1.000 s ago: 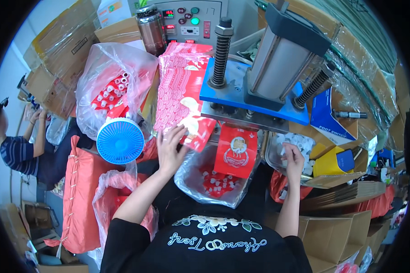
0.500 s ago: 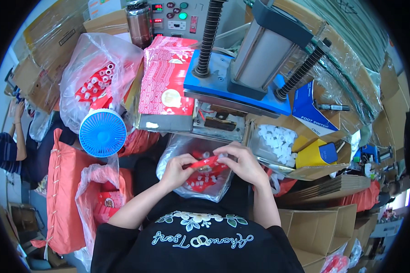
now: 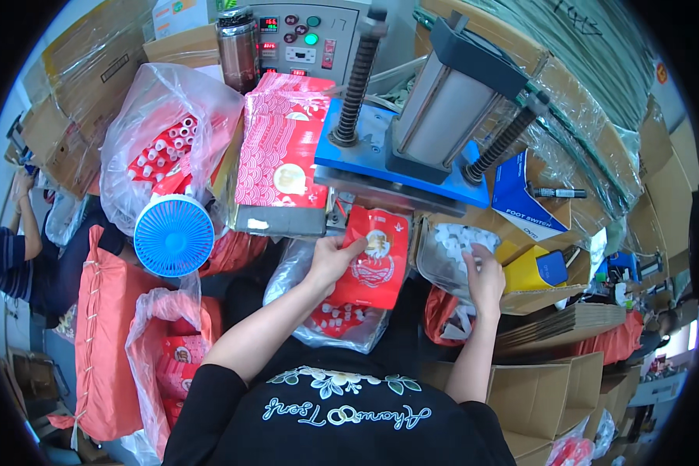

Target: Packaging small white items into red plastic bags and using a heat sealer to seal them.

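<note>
While the blue-and-grey press (image 3: 435, 116) sits idle with its head up, the work has moved from the lap back to its front edge. Half a second ago both hands were together low over the clear bag of finished pieces (image 3: 330, 311), pinching one red item between them. They've now split.

Left hand (image 3: 330, 260) has come up and holds a red pouch (image 3: 373, 260) by its left edge, thumb on the face, fingers curled behind. Pouch top is just under the press plate, not clearly in it; the rest hangs down over the clear bag.

Right hand (image 3: 485, 279) has gone out to the right into the bag of small white caps (image 3: 462, 248). Fingers bent down among the caps; can't tell if they've closed on one.

My read: one unit got finished and dropped, and this is the start of the next cycle, pouch staged at the press, cap being fetched. Pouch needs squaring to the plate before anything comes down.

Around it: stack of flat red pouches (image 3: 279, 155) left of the press, control box (image 3: 307, 39) behind, blue fan (image 3: 174, 235) and a bag of red-and-white parts (image 3: 167, 151) far left. Another person's arm (image 3: 19, 210) at the left rim, not involved.
</note>
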The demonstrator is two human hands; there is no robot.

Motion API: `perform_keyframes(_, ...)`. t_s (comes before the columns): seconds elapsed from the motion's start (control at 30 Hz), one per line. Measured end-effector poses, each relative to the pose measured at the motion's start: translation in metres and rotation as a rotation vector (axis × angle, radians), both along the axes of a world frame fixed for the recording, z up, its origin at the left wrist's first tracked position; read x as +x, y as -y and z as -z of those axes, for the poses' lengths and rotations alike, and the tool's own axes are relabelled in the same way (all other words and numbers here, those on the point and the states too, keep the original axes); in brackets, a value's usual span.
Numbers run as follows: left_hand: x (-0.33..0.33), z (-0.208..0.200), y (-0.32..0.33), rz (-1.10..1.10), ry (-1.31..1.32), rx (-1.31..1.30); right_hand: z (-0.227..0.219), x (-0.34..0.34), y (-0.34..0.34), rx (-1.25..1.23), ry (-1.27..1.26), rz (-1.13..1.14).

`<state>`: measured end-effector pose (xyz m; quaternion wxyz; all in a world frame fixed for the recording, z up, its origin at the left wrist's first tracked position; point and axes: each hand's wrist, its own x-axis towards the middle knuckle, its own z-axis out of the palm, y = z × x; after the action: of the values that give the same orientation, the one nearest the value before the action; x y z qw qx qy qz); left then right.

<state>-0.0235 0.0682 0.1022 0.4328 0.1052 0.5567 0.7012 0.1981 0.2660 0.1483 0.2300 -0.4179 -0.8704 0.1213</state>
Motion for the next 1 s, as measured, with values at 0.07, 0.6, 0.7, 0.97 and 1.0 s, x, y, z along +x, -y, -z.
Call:
perform_keyframes(0.07,-0.001,-0.002,-0.002,-0.027,0.025,-0.002,0.017,0.008,-0.007,0.047,0.206,0.024)
perform_keyframes(0.6,-0.074,0.026,0.102,-0.219,-1.525,-0.426,0.042,-0.004,-0.001,0.133,-0.114,-0.032)
perform_keyframes(0.7,-0.069,-0.009,0.100,-0.333,-1.428,-0.339,0.020,-0.002,0.001,-0.103,-0.144,0.095)
perform_keyframes(0.97,0.004,0.009,0.076,0.054,-0.803,-0.083,-0.014,-0.051,0.073,-0.629,-0.401,-0.552)
perform_keyframes(1.0,0.012,0.014,0.075,0.086,-0.804,-0.076,-0.021,-0.057,0.085,-0.716,-0.375,-0.585)
